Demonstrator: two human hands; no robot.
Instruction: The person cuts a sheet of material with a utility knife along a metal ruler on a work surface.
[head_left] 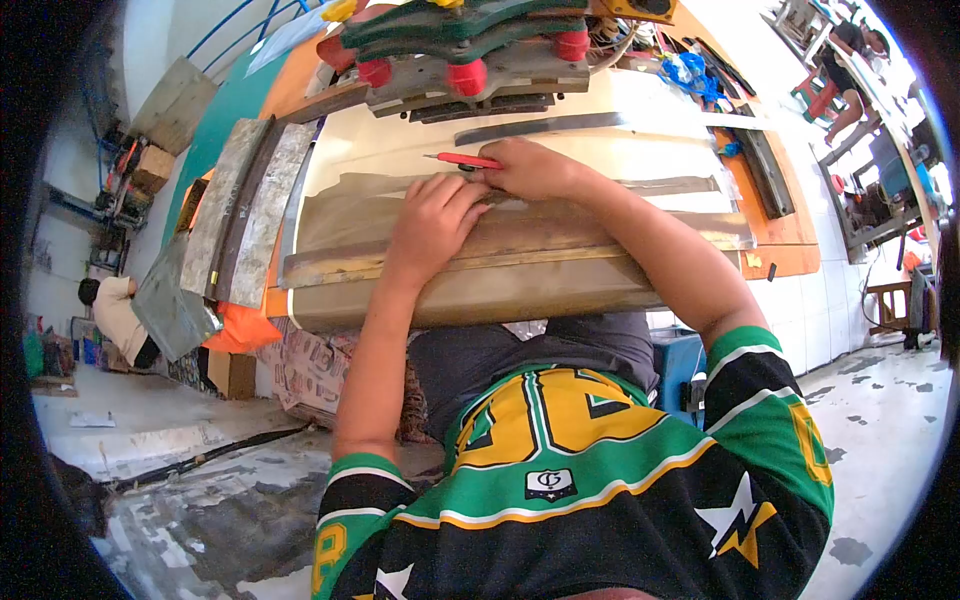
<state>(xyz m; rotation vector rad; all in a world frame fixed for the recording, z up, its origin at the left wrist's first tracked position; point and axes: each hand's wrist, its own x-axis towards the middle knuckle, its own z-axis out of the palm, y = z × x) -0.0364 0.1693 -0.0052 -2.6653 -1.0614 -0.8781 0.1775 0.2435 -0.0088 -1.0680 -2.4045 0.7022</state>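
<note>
A red pen-like tool [468, 160] with a thin tip pointing left is in my right hand [527, 170], whose fingers are curled round its rear end. Right beside it, my left hand [436, 219] rests on the dark brown sheet material [350, 208], fingers bent and close to the right hand's fingertips. Whether the left fingers pinch anything is hidden. Long brown strips [520, 238] lie across the work surface under both hands. Beyond the tool, a dark flat bar [540, 127] lies on the pale sheet [385, 140].
A green machine part with red knobs [465, 78] stands at the table's far side. Grey boards [238, 205] lie at the left, a dark metal bar [765, 172] at the right. One person [120, 315] bends at far left; another [848, 75] sits at upper right.
</note>
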